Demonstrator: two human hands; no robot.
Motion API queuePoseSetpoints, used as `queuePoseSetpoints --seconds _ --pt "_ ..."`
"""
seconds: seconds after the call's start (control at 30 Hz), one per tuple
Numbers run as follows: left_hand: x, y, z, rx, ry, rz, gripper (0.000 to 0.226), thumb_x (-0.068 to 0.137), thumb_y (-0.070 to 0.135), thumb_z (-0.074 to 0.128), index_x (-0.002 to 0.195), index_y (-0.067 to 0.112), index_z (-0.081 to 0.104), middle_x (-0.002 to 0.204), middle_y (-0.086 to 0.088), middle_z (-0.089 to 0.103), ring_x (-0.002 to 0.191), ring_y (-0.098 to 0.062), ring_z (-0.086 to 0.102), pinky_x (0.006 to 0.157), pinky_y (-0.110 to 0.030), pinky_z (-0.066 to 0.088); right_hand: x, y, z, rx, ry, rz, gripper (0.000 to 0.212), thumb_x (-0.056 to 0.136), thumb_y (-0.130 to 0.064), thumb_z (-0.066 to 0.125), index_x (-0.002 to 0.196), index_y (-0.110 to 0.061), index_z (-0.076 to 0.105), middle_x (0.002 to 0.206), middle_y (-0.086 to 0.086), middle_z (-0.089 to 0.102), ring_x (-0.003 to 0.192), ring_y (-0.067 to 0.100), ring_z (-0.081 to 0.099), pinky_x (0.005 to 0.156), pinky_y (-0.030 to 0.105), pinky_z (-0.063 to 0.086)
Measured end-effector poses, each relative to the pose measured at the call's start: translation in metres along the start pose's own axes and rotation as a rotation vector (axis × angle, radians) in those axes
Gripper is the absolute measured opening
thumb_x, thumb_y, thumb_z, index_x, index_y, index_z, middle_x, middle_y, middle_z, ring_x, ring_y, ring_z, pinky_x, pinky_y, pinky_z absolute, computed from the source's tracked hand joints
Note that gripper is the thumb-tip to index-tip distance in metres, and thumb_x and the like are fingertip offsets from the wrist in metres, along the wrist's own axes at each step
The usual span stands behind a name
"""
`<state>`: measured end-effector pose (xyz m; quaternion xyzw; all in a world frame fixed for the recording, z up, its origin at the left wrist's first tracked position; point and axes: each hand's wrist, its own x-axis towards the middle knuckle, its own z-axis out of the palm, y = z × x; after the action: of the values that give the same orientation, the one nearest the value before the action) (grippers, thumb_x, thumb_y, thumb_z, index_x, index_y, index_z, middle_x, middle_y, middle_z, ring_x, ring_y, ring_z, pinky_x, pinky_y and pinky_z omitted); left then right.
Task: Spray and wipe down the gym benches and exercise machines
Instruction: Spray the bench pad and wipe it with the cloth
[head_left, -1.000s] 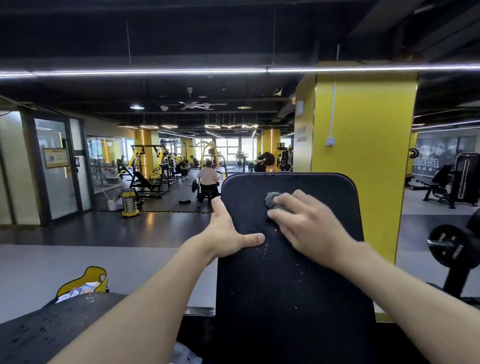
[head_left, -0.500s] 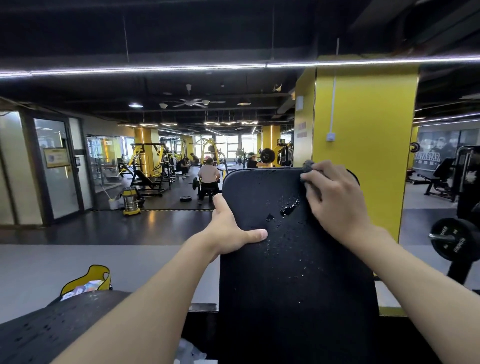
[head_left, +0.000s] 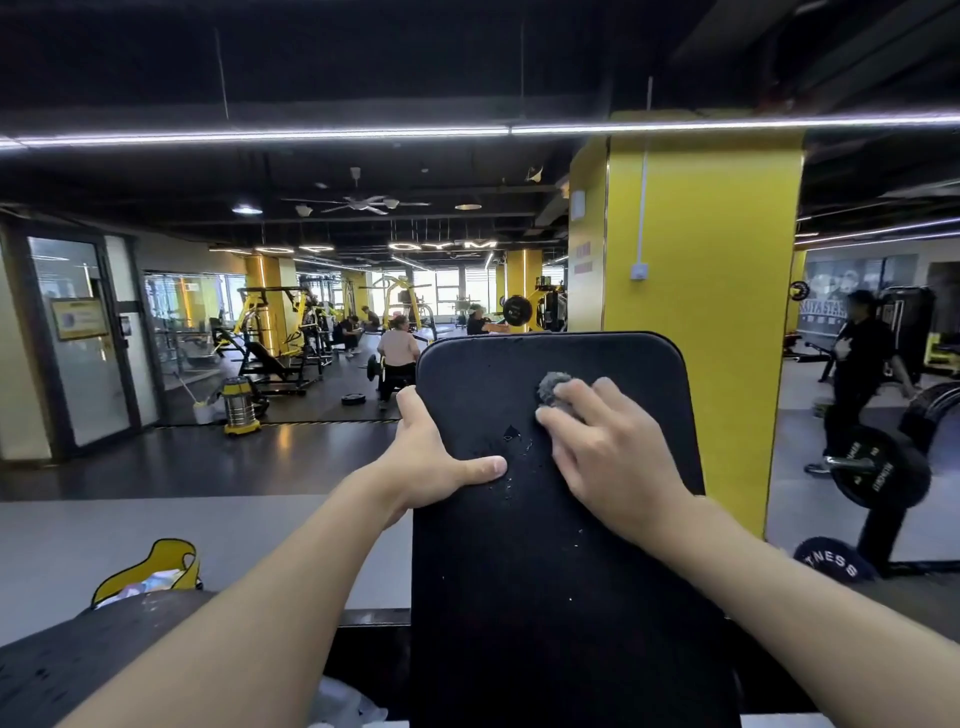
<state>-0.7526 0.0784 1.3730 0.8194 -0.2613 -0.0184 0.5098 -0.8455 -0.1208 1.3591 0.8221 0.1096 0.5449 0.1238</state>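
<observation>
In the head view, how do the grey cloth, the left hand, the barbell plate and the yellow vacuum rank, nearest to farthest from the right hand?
1. grey cloth, pressed under the right hand.
2. left hand, gripping the black pad at its left edge.
3. barbell plate, low on the right.
4. yellow vacuum, far left across the floor.

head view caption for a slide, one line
Right hand holds grey cloth against the black bench pad while left hand grips its edge.

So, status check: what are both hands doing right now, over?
Left hand grips the black pad by its edge. Right hand holds grey cloth against it. Droplets mid-pad; nothing blocking.
</observation>
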Motion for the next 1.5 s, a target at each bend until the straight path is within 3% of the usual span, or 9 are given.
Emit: queuePoseSetpoints --seconds 0.1,0.23,0.4,0.57,0.77,0.93,1.1,1.27,1.5 --pt "-0.003 0.003 0.000 0.004 0.005 0.008 0.092 0.072 0.034 0.090 0.122 0.033 0.012 0.140 -0.001 0.039 0.127 -0.021 0.045 0.107 -0.043 0.045 0.005 0.032 -0.010 -0.038 -0.036 -0.087 0.017 0.086 -0.006 0.064 0.099 -0.013 0.071 0.105 0.007 0.064 0.079 0.030 0.054 0.064 0.041 0.048" --pt "-0.004 0.004 0.000 0.002 0.009 0.007 0.092 0.072 0.034 0.090 0.121 0.034 0.012 0.142 -0.002 0.038 0.129 -0.023 0.044 0.110 -0.046 0.043 0.016 0.035 -0.011 0.018 0.169 0.427 0.015 0.082 -0.002 0.069 0.095 -0.009 0.072 0.103 0.009 0.063 0.083 0.035 0.057 0.065 0.039 0.051" --pt "-0.005 0.005 0.000 -0.006 0.011 0.012 0.092 0.071 0.034 0.090 0.121 0.032 0.013 0.140 -0.002 0.040 0.127 -0.022 0.047 0.107 -0.044 0.046 -0.006 0.019 -0.011 -0.018 -0.031 -0.012 0.018 0.077 -0.003 0.066 0.093 -0.010 0.070 0.103 0.008 0.063 0.078 0.031 0.053 0.064 0.042 0.049" --pt "-0.006 0.006 0.000 0.001 0.014 0.009 0.089 0.073 0.033 0.089 0.120 0.030 0.014 0.140 -0.003 0.039 0.126 -0.023 0.046 0.107 -0.045 0.046 0.005 0.042 -0.015 0.004 0.139 0.437 0.021 0.079 0.001 0.066 0.096 -0.009 0.072 0.108 0.007 0.063 0.087 0.034 0.055 0.067 0.040 0.050" --pt "-0.008 0.008 0.000 -0.003 0.018 0.017 0.089 0.074 0.031 0.088 0.117 0.032 0.010 0.139 -0.002 0.038 0.125 -0.022 0.045 0.105 -0.041 0.046 -0.018 0.033 -0.019 -0.026 -0.030 0.046 0.018 0.079 -0.003 0.063 0.094 -0.010 0.069 0.105 0.006 0.064 0.080 0.032 0.053 0.065 0.042 0.049" --pt "-0.008 0.007 0.000 0.001 0.020 0.010 0.089 0.074 0.031 0.089 0.116 0.033 0.011 0.140 -0.003 0.038 0.126 -0.023 0.045 0.106 -0.044 0.046 0.007 0.044 -0.021 0.047 0.153 0.577 0.015 0.082 0.000 0.062 0.091 -0.010 0.068 0.104 0.003 0.062 0.087 0.031 0.054 0.062 0.037 0.047" --pt "-0.007 0.006 0.001 -0.004 0.013 0.004 0.092 0.073 0.031 0.089 0.121 0.033 0.011 0.139 -0.003 0.038 0.125 -0.024 0.045 0.105 -0.044 0.047 -0.032 0.018 -0.017 -0.005 0.023 0.146 0.013 0.079 -0.004 0.059 0.087 -0.009 0.068 0.102 0.006 0.063 0.080 0.031 0.052 0.063 0.042 0.048" --pt "-0.004 0.002 0.001 -0.010 0.017 -0.011 0.114 0.070 0.036 0.091 0.143 0.029 0.004 0.147 -0.005 0.034 0.132 -0.026 0.042 0.110 -0.048 0.043 -0.008 0.043 -0.021 0.019 0.146 0.547 0.014 0.080 0.001 0.065 0.090 -0.009 0.068 0.105 0.005 0.062 0.087 0.034 0.054 0.065 0.041 0.048" --pt "-0.003 -0.002 0.002 -0.016 0.013 0.002 0.113 0.069 0.036 0.091 0.142 0.032 0.005 0.146 -0.005 0.034 0.132 -0.026 0.042 0.111 -0.048 0.042 -0.039 0.025 -0.022 -0.012 0.043 0.216 0.009 0.085 -0.004 0.070 0.091 -0.010 0.067 0.104 0.005 0.063 0.079 0.030 0.053 0.064 0.044 0.047"
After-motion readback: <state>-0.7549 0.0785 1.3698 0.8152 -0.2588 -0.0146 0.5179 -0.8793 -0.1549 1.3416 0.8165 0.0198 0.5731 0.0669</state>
